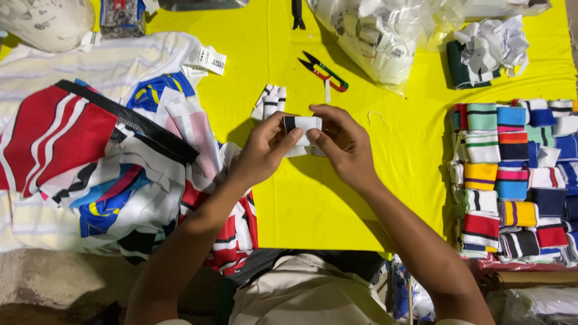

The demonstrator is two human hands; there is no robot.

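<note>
small white ribbed knit strip (303, 124) with black stripe, folded, held level above yellow table, pinched both ends.

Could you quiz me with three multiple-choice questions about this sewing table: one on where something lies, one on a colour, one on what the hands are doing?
1. Where do the thread snips lie?
A. Beyond the hands, on the table cover
B. On the stack of folded bands
C. On the pile of garments

2. What colour is the table cover?
A. Blue
B. Yellow
C. Grey

3. How is the small white band with a dark stripe held?
A. Lying loose on the table
B. Pinched by the left hand alone
C. Held between both hands, the right hand too

Answers: 1 A, the snips sit farther up the cover than the hands. 2 B, the bare cloth is bright yellow. 3 C, thumbs and fingers of both hands grip the band's ends.
</note>
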